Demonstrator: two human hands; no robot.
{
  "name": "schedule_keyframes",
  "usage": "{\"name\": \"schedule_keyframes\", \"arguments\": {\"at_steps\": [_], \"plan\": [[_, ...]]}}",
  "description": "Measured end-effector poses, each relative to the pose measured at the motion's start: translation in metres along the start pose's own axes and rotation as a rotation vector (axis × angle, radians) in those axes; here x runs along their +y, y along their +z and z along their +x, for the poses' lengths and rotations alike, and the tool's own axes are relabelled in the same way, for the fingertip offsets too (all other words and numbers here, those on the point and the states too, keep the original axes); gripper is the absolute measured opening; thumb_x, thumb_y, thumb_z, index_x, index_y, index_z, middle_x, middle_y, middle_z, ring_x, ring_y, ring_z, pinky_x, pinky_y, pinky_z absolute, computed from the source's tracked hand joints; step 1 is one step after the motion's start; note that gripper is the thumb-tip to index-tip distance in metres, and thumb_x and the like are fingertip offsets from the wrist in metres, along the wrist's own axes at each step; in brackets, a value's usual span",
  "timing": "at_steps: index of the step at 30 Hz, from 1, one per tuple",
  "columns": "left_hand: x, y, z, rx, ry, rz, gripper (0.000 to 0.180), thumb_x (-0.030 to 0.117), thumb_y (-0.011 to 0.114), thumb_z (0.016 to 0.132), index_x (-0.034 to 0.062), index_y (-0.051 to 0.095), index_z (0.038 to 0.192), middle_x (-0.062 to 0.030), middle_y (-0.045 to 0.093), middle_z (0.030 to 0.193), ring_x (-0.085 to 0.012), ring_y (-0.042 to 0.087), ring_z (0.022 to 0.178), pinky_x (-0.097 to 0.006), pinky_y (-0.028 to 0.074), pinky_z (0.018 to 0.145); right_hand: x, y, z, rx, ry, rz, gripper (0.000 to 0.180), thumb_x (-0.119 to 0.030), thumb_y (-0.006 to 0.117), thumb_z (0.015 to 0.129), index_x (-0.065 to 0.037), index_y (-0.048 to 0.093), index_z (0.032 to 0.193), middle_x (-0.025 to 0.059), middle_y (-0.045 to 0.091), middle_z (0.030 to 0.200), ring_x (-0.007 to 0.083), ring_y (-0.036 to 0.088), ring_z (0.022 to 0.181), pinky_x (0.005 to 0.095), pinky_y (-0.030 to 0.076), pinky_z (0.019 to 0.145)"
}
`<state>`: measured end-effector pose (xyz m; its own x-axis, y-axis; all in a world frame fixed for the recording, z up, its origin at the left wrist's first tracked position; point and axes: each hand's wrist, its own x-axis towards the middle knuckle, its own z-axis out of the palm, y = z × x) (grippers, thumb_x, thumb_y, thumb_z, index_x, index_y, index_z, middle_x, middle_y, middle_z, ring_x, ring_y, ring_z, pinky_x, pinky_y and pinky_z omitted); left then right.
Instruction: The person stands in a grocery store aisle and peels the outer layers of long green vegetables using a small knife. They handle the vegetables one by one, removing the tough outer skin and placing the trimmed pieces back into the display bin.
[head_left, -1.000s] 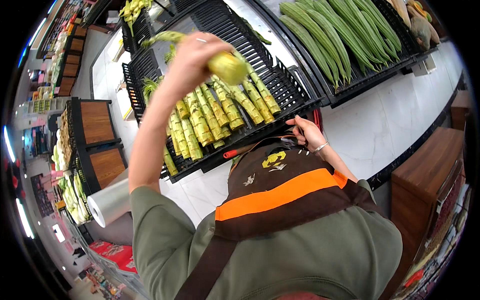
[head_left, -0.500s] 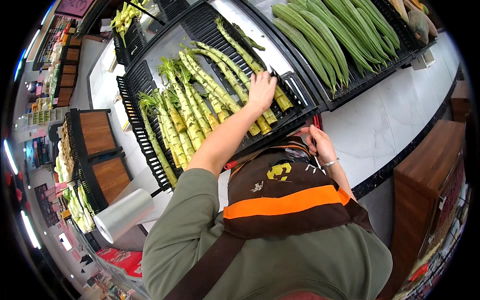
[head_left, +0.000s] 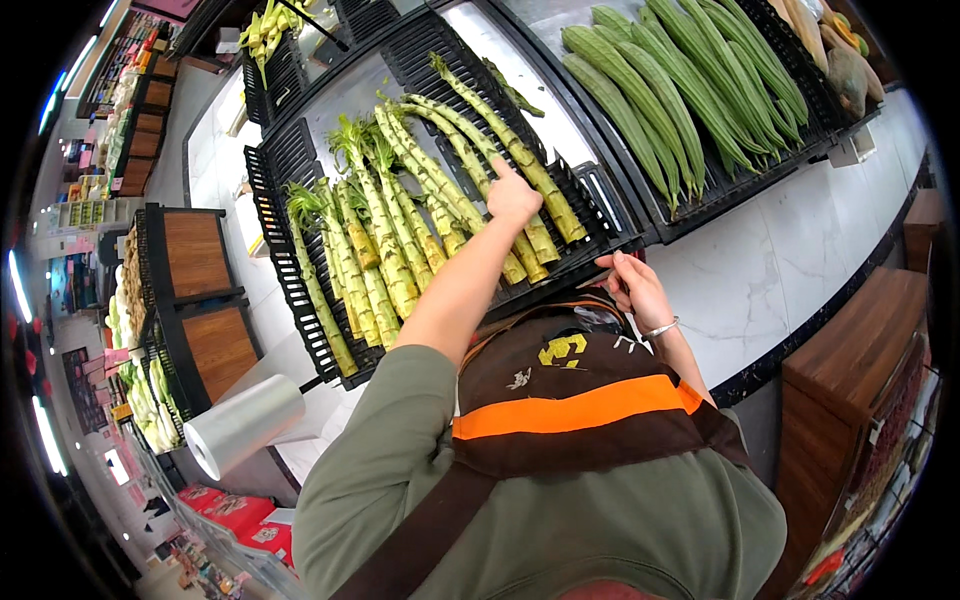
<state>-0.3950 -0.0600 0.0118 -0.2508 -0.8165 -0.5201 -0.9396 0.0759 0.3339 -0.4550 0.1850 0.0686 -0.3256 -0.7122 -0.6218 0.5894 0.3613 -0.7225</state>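
Observation:
Long green stem vegetables with leafy tops [head_left: 400, 235] lie in rows in a black slatted crate [head_left: 290, 290] on the display counter. My left hand [head_left: 513, 195] reaches forward and lies flat on the stems at the right end of the row, fingers spread over them. My right hand [head_left: 635, 290] is at the crate's front edge, close to my chest, with the thumb out and a bracelet on the wrist. I see nothing in it. I wear a green top and a brown apron with an orange band [head_left: 570, 410].
Long ridged green gourds [head_left: 680, 90] fill the black crate to the right. A white marble-look counter [head_left: 800, 270] runs in front. A roll of clear plastic bags [head_left: 245, 425] hangs at lower left, with wooden bins [head_left: 200, 300] behind it and a wooden stand [head_left: 860, 360] on the right.
A second ago my left hand held one stem up above the crate. It has since come down and now rests on the laid stems. My right hand has stayed at the crate's edge.

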Motion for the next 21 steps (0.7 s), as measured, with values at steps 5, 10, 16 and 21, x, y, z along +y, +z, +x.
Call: {"name": "schedule_keyframes", "arguments": {"at_steps": [5,10,16,21], "plan": [[-0.041,-0.033,0.027,-0.231,0.002,-0.811,0.039,0.017,0.072,0.081,-0.0036,0.052,0.107,-0.0069,0.063,0.086,-0.0164,0.059,0.07,-0.032,0.053,0.07,-0.002,0.006,0.001,-0.037,-0.017,0.018,0.036,-0.035,0.045,0.099,-0.004,0.06,0.104,-0.0037,0.047,0.063,0.0016,0.028,0.042,0.0195,0.02,0.038],[-0.037,-0.103,-0.013,-0.343,0.089,-1.123,0.03,0.025,0.065,0.089,-0.0005,0.057,0.102,-0.0061,0.062,0.089,-0.0163,0.062,0.079,-0.032,0.054,0.081,-0.013,0.024,0.013,-0.073,-0.054,0.101,0.037,-0.037,0.042,0.1,-0.003,0.058,0.102,-0.002,0.049,0.068,0.0025,0.029,0.045,0.0194,0.022,0.04],[-0.041,-0.154,-0.025,-0.443,0.177,-1.404,0.017,0.017,0.059,0.092,0.0015,0.058,0.1,-0.0063,0.063,0.082,-0.0171,0.064,0.071,-0.031,0.058,0.07,-0.063,0.069,0.016,-0.289,-0.175,0.079,0.036,-0.037,0.041,0.101,-0.003,0.055,0.097,0.0025,0.056,0.081,0.0039,0.033,0.05,0.0191,0.025,0.043],[-0.035,-0.173,-0.042,-0.425,0.209,-1.469,0.015,0.015,0.059,0.092,0.0009,0.056,0.098,-0.0064,0.062,0.082,-0.0172,0.065,0.072,-0.033,0.059,0.07,-0.103,0.117,0.02,-0.317,-0.243,0.059,0.035,-0.043,0.053,0.095,-0.009,0.049,0.086,-0.0014,0.052,0.073,0.0028,0.034,0.049,0.018,0.027,0.042]]}}
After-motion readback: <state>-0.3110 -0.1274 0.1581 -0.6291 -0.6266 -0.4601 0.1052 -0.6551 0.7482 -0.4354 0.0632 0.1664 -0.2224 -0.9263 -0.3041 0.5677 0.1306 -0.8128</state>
